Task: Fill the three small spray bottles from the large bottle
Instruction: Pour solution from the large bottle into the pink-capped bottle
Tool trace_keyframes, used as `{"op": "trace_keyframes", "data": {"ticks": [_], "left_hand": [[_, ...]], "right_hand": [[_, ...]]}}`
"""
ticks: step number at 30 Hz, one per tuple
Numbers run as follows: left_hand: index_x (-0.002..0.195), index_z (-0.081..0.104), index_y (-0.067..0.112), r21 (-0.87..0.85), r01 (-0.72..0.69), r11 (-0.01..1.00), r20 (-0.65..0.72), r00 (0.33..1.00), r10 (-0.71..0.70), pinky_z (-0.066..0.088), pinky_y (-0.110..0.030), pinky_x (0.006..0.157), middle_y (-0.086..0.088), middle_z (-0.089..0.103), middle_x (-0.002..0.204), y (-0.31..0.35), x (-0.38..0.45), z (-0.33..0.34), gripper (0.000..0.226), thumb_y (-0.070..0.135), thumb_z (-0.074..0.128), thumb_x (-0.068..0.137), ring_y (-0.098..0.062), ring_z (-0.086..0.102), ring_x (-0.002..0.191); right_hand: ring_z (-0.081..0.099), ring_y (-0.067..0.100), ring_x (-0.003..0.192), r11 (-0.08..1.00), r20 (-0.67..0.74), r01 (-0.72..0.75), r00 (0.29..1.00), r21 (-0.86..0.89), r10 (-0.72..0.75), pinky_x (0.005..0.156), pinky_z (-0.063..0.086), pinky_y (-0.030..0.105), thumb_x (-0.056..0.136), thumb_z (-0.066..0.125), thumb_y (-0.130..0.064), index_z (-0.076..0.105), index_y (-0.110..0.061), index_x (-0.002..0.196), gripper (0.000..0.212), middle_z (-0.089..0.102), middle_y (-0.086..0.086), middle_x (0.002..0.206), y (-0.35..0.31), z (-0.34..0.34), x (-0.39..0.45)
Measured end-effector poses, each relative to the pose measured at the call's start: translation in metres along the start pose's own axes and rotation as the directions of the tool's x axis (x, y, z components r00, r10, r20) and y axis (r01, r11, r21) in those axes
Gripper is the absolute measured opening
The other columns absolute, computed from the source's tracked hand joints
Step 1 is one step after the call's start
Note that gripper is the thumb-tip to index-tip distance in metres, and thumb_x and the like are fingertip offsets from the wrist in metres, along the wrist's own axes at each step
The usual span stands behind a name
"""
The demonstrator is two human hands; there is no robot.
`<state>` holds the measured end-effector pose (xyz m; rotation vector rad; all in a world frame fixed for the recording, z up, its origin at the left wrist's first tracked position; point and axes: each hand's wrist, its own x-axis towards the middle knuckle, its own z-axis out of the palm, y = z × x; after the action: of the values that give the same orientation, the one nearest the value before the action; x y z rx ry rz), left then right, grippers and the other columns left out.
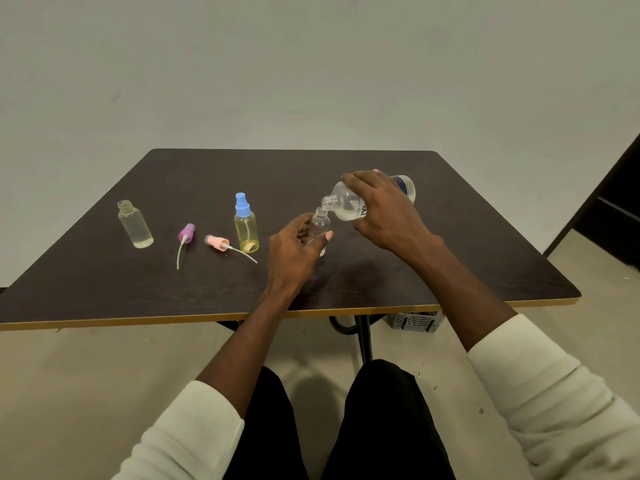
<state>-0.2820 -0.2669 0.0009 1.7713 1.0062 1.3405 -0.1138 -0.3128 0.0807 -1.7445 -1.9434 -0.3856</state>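
Observation:
My right hand (384, 206) grips the large clear bottle (349, 202), tipped on its side with its open mouth over a small clear bottle (321, 221). My left hand (294, 247) holds that small bottle upright on the table. To the left stands a yellow-tinted small bottle (246, 230) with a blue spray cap on. At the far left an uncapped clear small bottle (135, 225) stands with a little liquid at its bottom. A purple spray head (185, 235) and a pink spray head (218, 243) lie on the table between them, tubes attached.
The dark wooden table (138, 292) has a light front edge close to my knees. A grey perforated basket (415, 322) sits on the floor under the table's right side. A dark piece of furniture (613, 216) stands at the right.

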Motion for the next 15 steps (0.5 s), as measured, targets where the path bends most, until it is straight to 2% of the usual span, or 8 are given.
{"op": "trace_keyframes", "data": {"ticks": [4,7,11,15], "left_hand": [[0.133,0.062,0.009,-0.005,0.002,1.0,0.001,1.0,-0.002,0.058,-0.03,0.09,0.009,0.069,0.102,-0.0009,0.0005,-0.0001,0.056,0.025,0.082,0.083,-0.007,0.068,0.097],[0.132,0.062,0.008,-0.02,0.011,1.0,-0.002,1.0,-0.011,0.058,-0.035,0.092,0.0,0.073,0.108,-0.0021,0.001,0.0001,0.055,0.024,0.083,0.083,-0.012,0.07,0.1],[0.127,0.066,0.013,-0.029,-0.012,1.0,-0.001,1.0,0.012,0.059,-0.03,0.088,0.015,0.071,0.098,-0.0035,0.0014,0.0004,0.048,0.024,0.082,0.083,-0.002,0.07,0.094],[0.13,0.064,0.012,-0.028,-0.011,1.0,0.003,1.0,0.011,0.056,-0.018,0.085,0.018,0.069,0.097,-0.0055,0.0023,0.0012,0.052,0.024,0.083,0.083,0.002,0.069,0.095]], "right_hand": [[0.048,0.028,0.126,1.0,0.001,0.0,1.0,-0.009,0.0,0.109,0.033,0.041,0.073,0.076,-0.008,0.053,-0.011,0.136,0.068,0.056,0.008,0.135,0.0001,0.0003,0.0003],[0.047,0.028,0.127,1.0,0.01,-0.002,1.0,-0.015,0.002,0.112,0.031,0.041,0.074,0.076,-0.009,0.051,-0.012,0.137,0.068,0.055,0.007,0.136,-0.0002,0.0006,0.0005],[0.047,0.027,0.127,1.0,0.009,-0.003,1.0,-0.01,0.003,0.112,0.031,0.04,0.074,0.074,-0.008,0.052,-0.013,0.137,0.067,0.056,0.007,0.135,-0.0006,0.0005,0.0009],[0.047,0.027,0.127,1.0,0.011,-0.007,1.0,-0.007,0.007,0.112,0.032,0.04,0.074,0.074,-0.008,0.051,-0.013,0.138,0.068,0.055,0.007,0.136,-0.0006,0.0003,0.0004]]}}
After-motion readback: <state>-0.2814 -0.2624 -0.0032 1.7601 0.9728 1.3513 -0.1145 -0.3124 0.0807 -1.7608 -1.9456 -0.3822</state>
